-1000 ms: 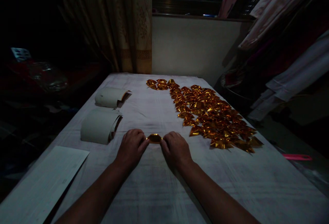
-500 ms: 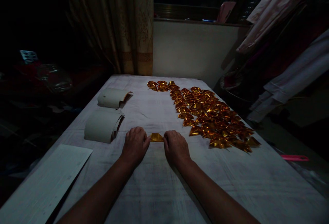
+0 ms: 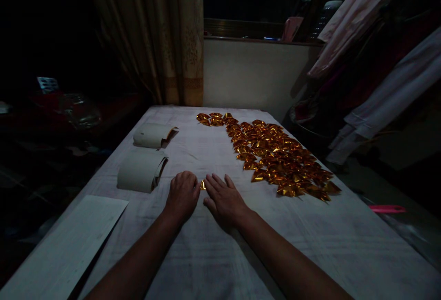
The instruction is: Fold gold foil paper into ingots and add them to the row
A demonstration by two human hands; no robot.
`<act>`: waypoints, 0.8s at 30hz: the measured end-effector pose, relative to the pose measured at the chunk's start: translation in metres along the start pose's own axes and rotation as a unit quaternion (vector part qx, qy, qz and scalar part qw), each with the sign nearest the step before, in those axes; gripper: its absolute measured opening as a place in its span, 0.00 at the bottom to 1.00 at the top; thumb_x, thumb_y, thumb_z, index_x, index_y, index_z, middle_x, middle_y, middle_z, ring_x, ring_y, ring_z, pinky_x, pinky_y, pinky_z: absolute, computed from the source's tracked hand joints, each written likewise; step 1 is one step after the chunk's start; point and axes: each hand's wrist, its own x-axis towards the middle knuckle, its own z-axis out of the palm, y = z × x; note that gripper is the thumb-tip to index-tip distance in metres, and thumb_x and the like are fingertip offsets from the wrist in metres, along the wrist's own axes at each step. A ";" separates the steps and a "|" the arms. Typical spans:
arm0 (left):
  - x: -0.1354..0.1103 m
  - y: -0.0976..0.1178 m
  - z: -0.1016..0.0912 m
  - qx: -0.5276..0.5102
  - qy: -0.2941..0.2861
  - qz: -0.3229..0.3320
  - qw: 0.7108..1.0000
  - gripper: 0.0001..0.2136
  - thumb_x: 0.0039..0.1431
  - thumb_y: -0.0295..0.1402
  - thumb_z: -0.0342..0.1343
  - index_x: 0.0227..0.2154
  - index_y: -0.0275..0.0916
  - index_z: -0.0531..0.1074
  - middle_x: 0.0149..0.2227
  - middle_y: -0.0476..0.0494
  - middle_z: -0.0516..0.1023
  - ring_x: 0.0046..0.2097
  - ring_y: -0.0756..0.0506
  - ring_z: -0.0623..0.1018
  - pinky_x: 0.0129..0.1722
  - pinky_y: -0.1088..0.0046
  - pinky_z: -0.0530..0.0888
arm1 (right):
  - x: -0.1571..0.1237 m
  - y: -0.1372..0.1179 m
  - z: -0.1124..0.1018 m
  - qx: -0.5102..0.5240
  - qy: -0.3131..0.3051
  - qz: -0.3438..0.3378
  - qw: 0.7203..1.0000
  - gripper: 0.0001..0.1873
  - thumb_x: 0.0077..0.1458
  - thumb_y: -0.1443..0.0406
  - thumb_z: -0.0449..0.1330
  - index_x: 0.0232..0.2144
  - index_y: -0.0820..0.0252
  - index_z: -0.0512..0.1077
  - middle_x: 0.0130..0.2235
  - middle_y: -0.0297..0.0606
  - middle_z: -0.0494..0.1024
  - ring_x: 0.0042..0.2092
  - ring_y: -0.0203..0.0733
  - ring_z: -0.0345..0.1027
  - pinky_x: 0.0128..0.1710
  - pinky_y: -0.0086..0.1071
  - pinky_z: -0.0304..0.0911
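A small piece of folded gold foil paper (image 3: 203, 184) lies on the cloth-covered table (image 3: 206, 245) between my hands, mostly covered now. My left hand (image 3: 182, 194) is closed, its thumb and fingers pinching the foil's left end. Flat over the right part of the foil rests my right hand (image 3: 224, 200), fingers stretched out and the thumb apart. Beyond it to the right spreads a pile of folded gold foil pieces (image 3: 275, 153), shiny and pointed at the ends, with a few more near the far edge.
Two curved stacks of pale paper (image 3: 136, 171) stand left of my hands. A flat white sheet or board (image 3: 69, 245) lies at the near left. Behind the table hang a curtain (image 3: 165, 38) and, at right, clothes (image 3: 396, 84). A pink handle (image 3: 387, 209) shows beyond the right edge.
My right hand has let go of the foil's right end, opened, and moved left to lie flat over it. My left hand still pinches the left end. The view has shifted slightly.
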 end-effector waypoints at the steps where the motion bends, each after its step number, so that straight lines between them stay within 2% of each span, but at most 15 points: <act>1: 0.000 -0.001 0.001 0.001 0.001 0.000 1.000 0.07 0.65 0.32 0.49 0.31 0.41 0.68 0.36 0.42 0.73 0.43 0.40 0.71 0.45 0.59 0.68 | -0.002 0.000 -0.001 -0.002 -0.005 0.008 1.000 0.30 0.69 0.55 0.49 0.67 0.60 0.57 0.69 0.46 0.57 0.70 0.52 0.47 0.68 0.58 0.38; 6: -0.002 -0.004 0.001 0.002 0.008 0.009 1.000 0.07 0.65 0.30 0.49 0.33 0.41 0.70 0.37 0.41 0.74 0.43 0.39 0.72 0.45 0.57 0.69 | -0.013 0.005 -0.006 -0.007 -0.004 0.069 0.998 0.29 0.69 0.55 0.49 0.67 0.59 0.58 0.70 0.46 0.56 0.70 0.53 0.47 0.68 0.60 0.38; 8: -0.003 -0.003 0.000 -0.004 0.012 0.026 1.000 0.07 0.65 0.29 0.48 0.38 0.41 0.72 0.41 0.40 0.77 0.47 0.39 0.73 0.50 0.55 0.68 | -0.016 0.006 -0.007 -0.006 -0.009 0.078 0.997 0.30 0.69 0.54 0.49 0.67 0.58 0.58 0.70 0.45 0.55 0.71 0.54 0.46 0.68 0.60 0.39; 12: -0.007 0.001 0.000 -0.022 -0.035 0.138 0.990 0.16 0.68 0.31 0.47 0.56 0.44 0.69 0.58 0.41 0.75 0.63 0.38 0.67 0.64 0.46 0.54 | -0.017 0.005 -0.009 -0.005 -0.012 0.083 0.996 0.30 0.69 0.53 0.48 0.68 0.58 0.57 0.70 0.44 0.55 0.71 0.54 0.45 0.68 0.60 0.39; 15: -0.010 -0.002 0.003 -0.017 -0.086 0.164 0.983 0.20 0.70 0.36 0.45 0.63 0.45 0.64 0.63 0.41 0.71 0.67 0.37 0.64 0.67 0.43 0.47 | -0.017 0.004 -0.011 -0.001 -0.014 0.087 0.996 0.31 0.69 0.52 0.48 0.68 0.58 0.56 0.70 0.43 0.55 0.71 0.54 0.45 0.68 0.59 0.38; 20: -0.014 -0.019 0.001 0.011 -0.108 0.155 0.982 0.22 0.71 0.36 0.44 0.65 0.43 0.62 0.65 0.40 0.68 0.68 0.36 0.62 0.67 0.42 0.48 | -0.017 0.004 -0.009 0.004 -0.009 0.089 0.996 0.31 0.68 0.52 0.49 0.68 0.57 0.57 0.70 0.42 0.55 0.71 0.53 0.44 0.68 0.59 0.38; 24: -0.006 -0.022 -0.011 0.043 -0.103 0.158 0.981 0.19 0.69 0.36 0.48 0.61 0.45 0.67 0.62 0.42 0.72 0.66 0.34 0.65 0.65 0.39 0.50 | -0.016 0.003 -0.008 0.020 -0.007 0.101 0.995 0.30 0.68 0.53 0.49 0.67 0.57 0.58 0.70 0.42 0.55 0.71 0.54 0.43 0.68 0.59 0.36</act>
